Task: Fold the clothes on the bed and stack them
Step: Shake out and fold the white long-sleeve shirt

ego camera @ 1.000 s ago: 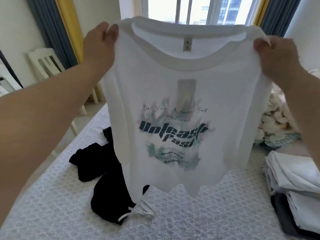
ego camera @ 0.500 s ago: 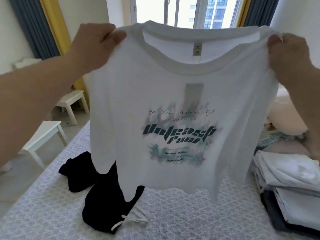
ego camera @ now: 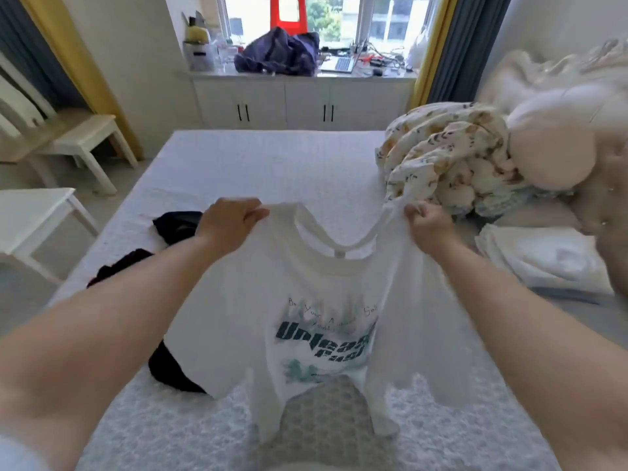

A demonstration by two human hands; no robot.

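White printed T-shirt (ego camera: 316, 300) hangs over the bed's (ego camera: 272, 164) near edge, my left hand (ego camera: 228, 223) and right hand (ego camera: 429, 225) each pinching a shoulder, black garment (ego camera: 176, 224) beyond toward the left edge, folded stack (ego camera: 537, 256) at the right edge.

The bed (ego camera: 272, 164) lay open toward twelve o'clock; black clothes (ego camera: 176, 226) blocked nine, a folded stack (ego camera: 537, 260) three.
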